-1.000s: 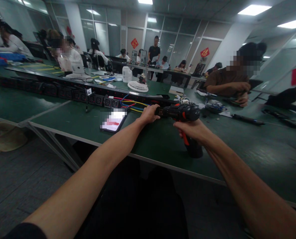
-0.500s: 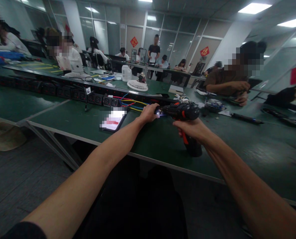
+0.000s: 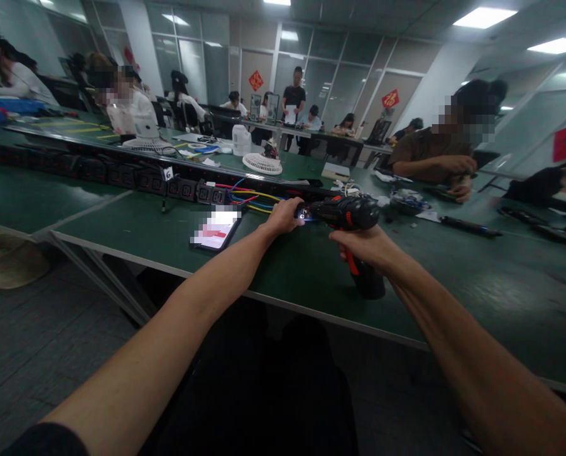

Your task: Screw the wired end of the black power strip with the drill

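Observation:
My right hand (image 3: 366, 246) is wrapped round the grip of a black and orange cordless drill (image 3: 344, 211), which lies level and points left. Its front end meets a small dark part (image 3: 303, 211), lit by a bright spot. My left hand (image 3: 284, 216) is closed on that part; its kind is too small and dark to make out. Just behind and left of the left hand run yellow, blue and red wires (image 3: 258, 197). They lead to a long black strip of power sockets (image 3: 156, 182) with a tag marked 6 (image 3: 168, 173).
A phone (image 3: 215, 229) with a lit screen lies on the green table (image 3: 283, 266), left of my left hand. Behind the strip are a white fan (image 3: 262, 163) and a white jug (image 3: 241, 140). A co-worker (image 3: 430, 149) works at the right, near bundled cables (image 3: 409, 199).

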Available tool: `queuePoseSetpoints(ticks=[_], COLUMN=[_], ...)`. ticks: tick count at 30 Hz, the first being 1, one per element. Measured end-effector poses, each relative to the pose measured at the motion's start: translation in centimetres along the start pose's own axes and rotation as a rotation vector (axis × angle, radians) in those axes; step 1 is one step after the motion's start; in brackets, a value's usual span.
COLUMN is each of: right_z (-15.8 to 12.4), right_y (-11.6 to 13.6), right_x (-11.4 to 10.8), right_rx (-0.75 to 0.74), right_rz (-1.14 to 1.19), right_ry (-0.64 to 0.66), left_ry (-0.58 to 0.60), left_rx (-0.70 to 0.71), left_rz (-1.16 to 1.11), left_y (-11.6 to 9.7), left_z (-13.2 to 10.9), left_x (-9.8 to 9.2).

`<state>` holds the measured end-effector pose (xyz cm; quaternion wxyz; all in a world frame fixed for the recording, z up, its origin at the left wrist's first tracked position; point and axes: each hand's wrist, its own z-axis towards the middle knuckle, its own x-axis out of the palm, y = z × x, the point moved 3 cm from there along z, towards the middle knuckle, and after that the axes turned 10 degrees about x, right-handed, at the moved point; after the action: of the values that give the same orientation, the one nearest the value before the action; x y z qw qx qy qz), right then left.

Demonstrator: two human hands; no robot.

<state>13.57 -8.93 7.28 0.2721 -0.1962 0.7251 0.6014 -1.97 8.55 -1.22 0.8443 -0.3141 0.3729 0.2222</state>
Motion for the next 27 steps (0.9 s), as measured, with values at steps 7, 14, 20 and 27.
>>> queuePoseSetpoints(ticks=[7,14,20,27], right_z=[-0.02,0.25,0.04,-0.04], right_y=[-0.02,-0.32,-0.07,0.04], right_x=[0.07,0.02,0.04,0.07], right_rx=[0.028,0.023,0.034,0.044], right_rz=[-0.007,0.008,0.028,-0.019], right_ry=[-0.011,-0.011,-0.014,-0.025], left_ry=[0.010,0.011,0.011,-0.005], left_rx=[-0.012,-0.026,-0.010,-0.021], left_rz=[0.002,0.012,-0.004,0.004], left_y=[0.12,-0.10,-0.03,-0.14], left_z=[0.03,-0.07,-0.02,-0.08], left_x=[0.12,-0.07,-0.01,-0.06])
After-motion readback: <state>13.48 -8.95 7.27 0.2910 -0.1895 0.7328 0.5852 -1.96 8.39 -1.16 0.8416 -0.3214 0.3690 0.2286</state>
